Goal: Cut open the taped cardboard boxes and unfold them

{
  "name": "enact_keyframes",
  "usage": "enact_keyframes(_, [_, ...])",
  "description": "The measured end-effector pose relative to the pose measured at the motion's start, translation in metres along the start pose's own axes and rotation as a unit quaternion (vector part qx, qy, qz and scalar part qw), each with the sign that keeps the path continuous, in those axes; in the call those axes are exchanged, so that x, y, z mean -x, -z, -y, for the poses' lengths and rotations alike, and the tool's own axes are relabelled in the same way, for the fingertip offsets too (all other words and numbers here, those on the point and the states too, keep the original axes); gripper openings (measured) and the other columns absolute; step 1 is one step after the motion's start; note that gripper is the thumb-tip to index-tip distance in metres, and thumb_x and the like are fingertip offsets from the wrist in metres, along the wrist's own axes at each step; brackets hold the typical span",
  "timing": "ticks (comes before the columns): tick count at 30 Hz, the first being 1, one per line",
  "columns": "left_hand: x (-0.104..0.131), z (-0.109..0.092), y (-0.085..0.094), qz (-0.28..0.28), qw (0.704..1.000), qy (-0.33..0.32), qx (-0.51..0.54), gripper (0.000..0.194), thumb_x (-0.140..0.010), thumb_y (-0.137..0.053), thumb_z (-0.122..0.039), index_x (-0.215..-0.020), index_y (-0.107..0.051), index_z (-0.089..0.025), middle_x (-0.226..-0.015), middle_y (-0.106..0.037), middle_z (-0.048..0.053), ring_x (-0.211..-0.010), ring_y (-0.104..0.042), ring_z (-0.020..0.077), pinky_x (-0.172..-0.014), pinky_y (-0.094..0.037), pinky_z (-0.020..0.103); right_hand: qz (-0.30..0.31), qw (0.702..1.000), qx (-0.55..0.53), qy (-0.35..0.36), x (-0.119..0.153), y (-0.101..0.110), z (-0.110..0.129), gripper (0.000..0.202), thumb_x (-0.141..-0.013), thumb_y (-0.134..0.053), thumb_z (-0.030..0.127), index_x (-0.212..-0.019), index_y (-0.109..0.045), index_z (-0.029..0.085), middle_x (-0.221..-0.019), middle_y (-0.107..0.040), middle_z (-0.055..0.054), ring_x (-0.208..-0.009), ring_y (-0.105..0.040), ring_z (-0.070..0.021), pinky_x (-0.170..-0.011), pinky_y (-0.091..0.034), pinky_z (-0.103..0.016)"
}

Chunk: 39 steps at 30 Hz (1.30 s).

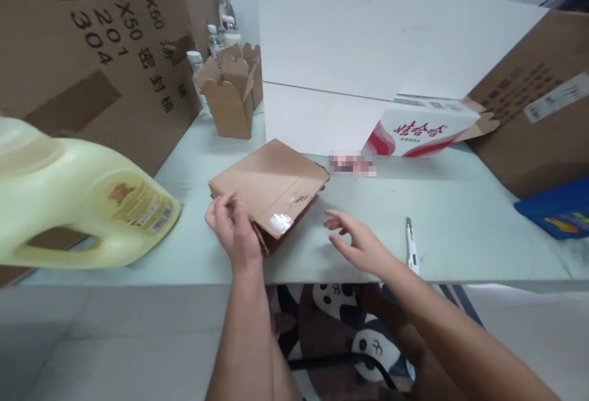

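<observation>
A flat brown cardboard box (pixel 271 177) lies at an angle near the table's front edge, with clear shiny tape on its near corner and its near side partly gaping. My left hand (pixel 234 226) is at its near left edge, fingers curled against the cardboard; the thumb side partly hides the contact. To the right of the box, my right hand (pixel 356 241) hovers apart from it, fingers spread and holding nothing. A white utility knife (pixel 411 244) lies on the table beyond my right wrist.
A large yellow jug (pixel 87 205) stands at the left before a big carton (pixel 105 39). Small open brown boxes (pixel 230 106) and bottles (pixel 213 39) are behind. A white-and-red carton (pixel 418 131), another brown carton (pixel 543 106) and a blue package (pixel 559 208) occupy the right.
</observation>
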State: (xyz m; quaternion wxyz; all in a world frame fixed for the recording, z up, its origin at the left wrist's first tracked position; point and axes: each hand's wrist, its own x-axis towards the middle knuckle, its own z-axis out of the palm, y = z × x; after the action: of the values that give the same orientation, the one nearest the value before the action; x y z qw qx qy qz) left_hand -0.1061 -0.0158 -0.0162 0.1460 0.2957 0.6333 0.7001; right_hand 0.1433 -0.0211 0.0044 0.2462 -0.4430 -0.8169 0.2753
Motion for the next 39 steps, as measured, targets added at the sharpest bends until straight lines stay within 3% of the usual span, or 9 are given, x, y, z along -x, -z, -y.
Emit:
enact_keyframes(4, [0.019,-0.004,-0.007,0.132,0.988,-0.03,-0.072,0.057,-0.07,-0.076,-0.039,-0.123,-0.067,-0.022,-0.164,-0.019,0.013,-0.151,-0.034,0.0355,-0.125,-0.035,0.046,0.061,0.998,-0.023,0.019,0.019,-0.015,-0.012,0.033,-0.097,-0.051,0.024,-0.127,-0.063,0.02,-0.127,-0.074,-0.015,-0.119,-0.072,-0.0284,-0.102,-0.06,-0.052])
enact_keyframes(9, [0.038,-0.008,-0.001,0.297,0.92,-0.134,-0.218,0.094,-0.066,-0.084,-0.034,-0.152,-0.046,-0.03,-0.174,-0.004,0.013,-0.16,-0.022,0.0407,-0.124,-0.036,0.055,0.044,0.996,-0.074,0.011,0.049,-0.026,-0.025,0.034,-0.096,-0.049,0.02,-0.128,-0.061,0.017,-0.119,-0.074,-0.016,-0.109,-0.073,-0.0275,-0.094,-0.061,-0.048])
enact_keyframes(13, [0.038,-0.007,-0.006,0.213,0.906,-0.222,-0.291,0.069,-0.069,-0.077,-0.03,-0.136,-0.061,-0.023,-0.156,-0.042,0.019,-0.149,-0.04,0.0417,-0.125,-0.029,0.06,0.053,0.994,-0.089,0.042,0.048,-0.031,-0.032,0.037,-0.095,-0.05,0.018,-0.129,-0.062,0.016,-0.119,-0.073,-0.016,-0.11,-0.07,-0.0281,-0.096,-0.059,-0.048])
enact_keyframes(15, [0.034,-0.005,-0.013,0.145,0.918,-0.235,-0.283,0.053,-0.071,-0.071,-0.025,-0.123,-0.068,-0.019,-0.136,-0.055,0.018,-0.134,-0.053,0.037,-0.119,-0.038,0.055,0.047,0.994,-0.087,0.049,0.046,-0.032,-0.035,0.035,-0.095,-0.048,0.017,-0.126,-0.064,0.014,-0.116,-0.073,-0.017,-0.108,-0.07,-0.0279,-0.095,-0.058,-0.048])
enact_keyframes(20, [0.023,-0.009,-0.028,0.054,0.944,-0.23,-0.23,0.022,-0.071,-0.075,-0.03,-0.088,-0.072,-0.016,-0.099,-0.059,0.01,-0.104,-0.057,0.0279,-0.105,-0.042,0.044,0.029,0.994,-0.095,0.055,0.044,-0.034,-0.04,0.032,-0.095,-0.048,0.016,-0.121,-0.066,0.016,-0.112,-0.073,-0.015,-0.103,-0.07,-0.0252,-0.092,-0.058,-0.044])
enact_keyframes(27, [0.039,-0.052,-0.02,0.02,0.967,-0.225,-0.116,0.038,-0.078,-0.081,-0.033,-0.059,-0.053,-0.016,-0.064,-0.045,-0.003,-0.067,-0.04,0.0122,-0.07,-0.032,0.027,-0.118,0.982,-0.114,0.095,0.046,-0.008,-0.037,0.04,-0.096,-0.057,0.035,-0.132,-0.061,0.02,-0.134,-0.059,-0.018,-0.126,-0.061,-0.0296,-0.107,-0.053,-0.052])
enact_keyframes(33, [0.084,-0.094,-0.03,0.023,0.993,-0.105,0.053,0.026,-0.065,-0.081,-0.031,-0.064,-0.059,-0.018,-0.065,-0.055,-0.002,-0.072,-0.055,0.0164,-0.076,-0.049,0.031,-0.274,0.948,-0.07,0.146,0.066,0.048,-0.013,0.054,-0.083,-0.072,0.059,-0.129,-0.06,0.034,-0.153,-0.034,-0.009,-0.154,-0.034,-0.0394,-0.125,-0.037,-0.061])
enact_keyframes(36, [0.107,-0.104,-0.043,0.077,0.993,-0.062,0.059,0.02,-0.067,-0.076,-0.034,-0.07,-0.066,-0.017,-0.073,-0.063,0.0,-0.074,-0.059,0.0173,-0.074,-0.05,0.031,-0.292,0.941,-0.043,0.165,0.072,0.061,-0.007,0.068,-0.065,-0.079,0.075,-0.119,-0.063,0.037,-0.154,-0.033,-0.005,-0.152,-0.034,-0.044,-0.126,-0.033,-0.065])
enact_keyframes(39, [0.123,-0.105,-0.053,0.07,0.992,-0.049,0.087,0.02,-0.063,-0.076,-0.033,-0.07,-0.066,-0.017,-0.073,-0.063,0.0,-0.072,-0.058,0.016,-0.069,-0.049,0.029,-0.277,0.939,-0.03,0.201,0.074,0.061,-0.007,0.064,-0.063,-0.079,0.078,-0.112,-0.065,0.037,-0.148,-0.042,-0.005,-0.145,-0.042,-0.0423,-0.125,-0.032,-0.066])
